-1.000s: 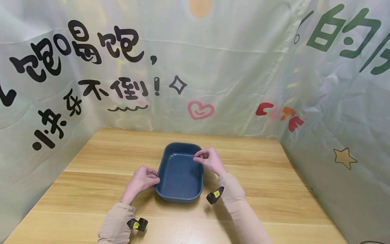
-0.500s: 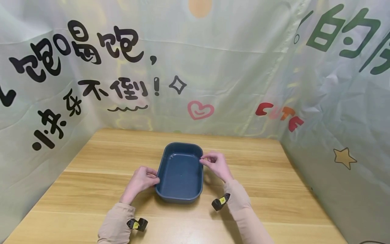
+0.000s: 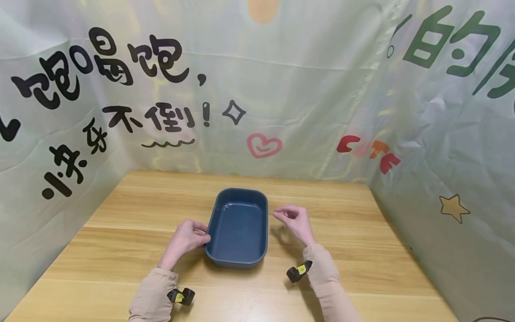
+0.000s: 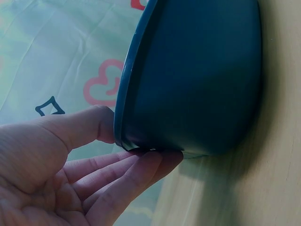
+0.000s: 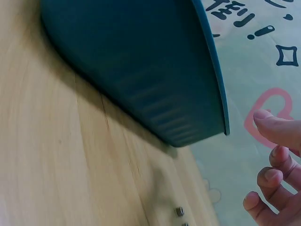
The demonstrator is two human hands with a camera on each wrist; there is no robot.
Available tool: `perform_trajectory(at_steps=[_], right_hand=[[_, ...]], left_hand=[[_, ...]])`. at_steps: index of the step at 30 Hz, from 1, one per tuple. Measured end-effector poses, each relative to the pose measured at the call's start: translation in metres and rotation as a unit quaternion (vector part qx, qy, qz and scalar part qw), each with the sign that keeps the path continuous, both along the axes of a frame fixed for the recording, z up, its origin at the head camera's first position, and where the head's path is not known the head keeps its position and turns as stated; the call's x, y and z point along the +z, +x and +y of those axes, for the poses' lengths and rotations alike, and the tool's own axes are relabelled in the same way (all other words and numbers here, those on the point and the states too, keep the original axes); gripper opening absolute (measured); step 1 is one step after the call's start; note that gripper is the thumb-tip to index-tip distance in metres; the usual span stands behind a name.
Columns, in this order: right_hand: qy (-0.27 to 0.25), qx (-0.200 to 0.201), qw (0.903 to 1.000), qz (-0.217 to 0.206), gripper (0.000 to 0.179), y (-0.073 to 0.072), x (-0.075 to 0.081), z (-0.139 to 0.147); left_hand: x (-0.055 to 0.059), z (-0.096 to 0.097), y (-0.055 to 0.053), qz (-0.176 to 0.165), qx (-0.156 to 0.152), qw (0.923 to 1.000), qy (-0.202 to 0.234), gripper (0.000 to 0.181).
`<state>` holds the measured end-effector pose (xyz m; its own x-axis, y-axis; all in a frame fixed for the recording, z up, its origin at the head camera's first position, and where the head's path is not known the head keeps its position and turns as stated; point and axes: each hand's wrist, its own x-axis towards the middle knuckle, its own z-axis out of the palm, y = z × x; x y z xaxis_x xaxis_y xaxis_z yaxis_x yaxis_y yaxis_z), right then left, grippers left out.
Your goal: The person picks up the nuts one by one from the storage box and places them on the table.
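A deep blue bin [image 3: 239, 232] is set on the wood-grained tabletop [image 3: 342, 223], near its middle. The bin's left rim is pinched by the left hand [image 3: 188, 235], with the thumb laid over the rim and the fingers placed against the outer wall. The right hand [image 3: 295, 221] is held just beside the bin's right side, not touching it; its fingers are loosely bent, a gap is left between thumb and fingertips, and nothing is seen held. Below that hand, small metallic pieces [image 5: 180, 212] are shown in the right wrist view, though whether they are resting on the tabletop cannot be told. Near the bin's far left corner, tiny shiny bits [image 3: 226, 207] are seen inside, too small to be identified. The tabletop is enclosed by a pale printed cloth [image 3: 306, 103], marked with dark lettering.
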<state>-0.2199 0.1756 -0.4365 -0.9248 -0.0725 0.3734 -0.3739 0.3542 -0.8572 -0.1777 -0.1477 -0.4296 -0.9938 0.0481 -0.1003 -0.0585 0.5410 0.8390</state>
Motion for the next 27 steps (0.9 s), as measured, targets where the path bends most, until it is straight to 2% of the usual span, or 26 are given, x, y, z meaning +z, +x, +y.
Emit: perform_trajectory(at_steps=[5, 10, 19, 22, 27], right_hand=[[-0.007, -0.015, 0.9996, -0.024, 0.017, 0.014, 0.016, 0.004], [-0.005, -0.028, 0.9994, -0.022, 0.017, 0.017, 0.014, 0.013], [-0.002, -0.05, 0.9982, -0.033, 0.017, 0.021, 0.009, 0.029], [-0.001, -0.056, 0.9981, -0.028, 0.018, 0.021, 0.005, 0.034], [-0.008, -0.071, 0.997, -0.03, 0.019, 0.008, -0.022, 0.049]], left_hand=[[0.001, 0.0, 0.001, 0.0, -0.001, 1.0, 0.003, 0.033], [0.001, 0.0, 0.001, 0.008, -0.003, 1.0, -0.003, 0.033], [0.002, 0.0, 0.002, 0.0, 0.001, 1.0, 0.002, 0.034], [0.002, 0.001, 0.002, 0.002, 0.002, 1.0, 0.002, 0.034], [0.001, 0.0, 0.001, 0.001, 0.002, 1.0, 0.003, 0.033]])
